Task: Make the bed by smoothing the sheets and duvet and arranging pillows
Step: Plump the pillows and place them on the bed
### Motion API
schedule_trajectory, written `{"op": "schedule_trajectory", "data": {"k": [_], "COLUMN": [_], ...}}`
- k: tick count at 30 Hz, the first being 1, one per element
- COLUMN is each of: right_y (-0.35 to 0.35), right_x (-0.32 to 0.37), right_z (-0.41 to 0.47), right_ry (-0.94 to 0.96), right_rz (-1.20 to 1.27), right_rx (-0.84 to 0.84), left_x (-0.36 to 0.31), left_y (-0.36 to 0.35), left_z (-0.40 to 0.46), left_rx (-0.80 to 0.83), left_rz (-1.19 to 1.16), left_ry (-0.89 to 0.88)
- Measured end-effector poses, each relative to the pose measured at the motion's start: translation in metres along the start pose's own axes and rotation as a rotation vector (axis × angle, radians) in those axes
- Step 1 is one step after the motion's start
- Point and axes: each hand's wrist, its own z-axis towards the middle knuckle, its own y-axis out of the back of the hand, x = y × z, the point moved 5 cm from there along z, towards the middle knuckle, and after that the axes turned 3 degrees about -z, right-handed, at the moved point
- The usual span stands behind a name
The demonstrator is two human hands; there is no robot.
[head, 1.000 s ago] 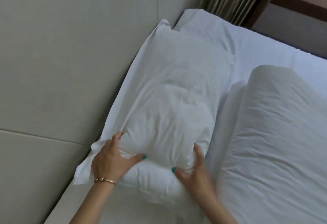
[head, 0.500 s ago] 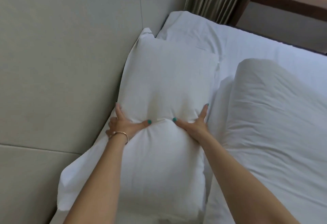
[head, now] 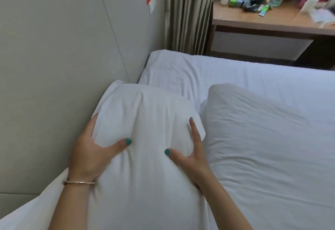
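Bed (head: pixel 253 77): white sheet ran flat to the far edge, a creased patch at the head corner; any drag of the pillow across it risked rucking it up again.
Duvet (head: pixel 262 148): lay bunched in a thick roll just beside the pillow on the right, unspread; a sideways shove could have caught its edge and pulled it further askew.
Pillow (head: pixel 145 166): sat along the padded wall (head: pixel 54 66), far end near the head corner, filling squeezed into a bulge; squeezed unevenly, it would likely have set down lumpy or crooked.
Left hand (head: pixel 87 155): gripped the wall-side edge, fingers curled round the far side, thumb pressed into the top; little room there, so knuckles might have scraped the wall.
Right hand (head: pixel 190 155): fingers spread apart and dug in, thumb pinching toward the middle; on the slack case that hold looked liable to slip.
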Motion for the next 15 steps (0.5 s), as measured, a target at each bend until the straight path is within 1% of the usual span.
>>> {"op": "schedule_trajectory", "data": {"k": [3,6,10,15], "right_y": [0.051,0.112,0.173,0.229], "right_x": [0.026,0.046,0.066,0.095], "right_z": [-0.016,-0.034,-0.076,-0.141], "right_ry": [0.01,0.026,0.098,0.235], "right_rz": [-0.016,-0.05,-0.038,-0.001], "right_rx": [-0.101,-0.204,-0.286,-0.362], "left_x": [-0.054,-0.12,-0.206,-0.256], "left_y": [-0.011,-0.038,-0.052,-0.042], "left_z": [-0.014,-0.036,-0.086,-0.13], "left_rx": [0.015,0.046,0.043,0.085], "left_rz": [0.001,0.022,0.061,-0.067], "left_ry": [-0.079,-0.21,-0.371,-0.515]}}
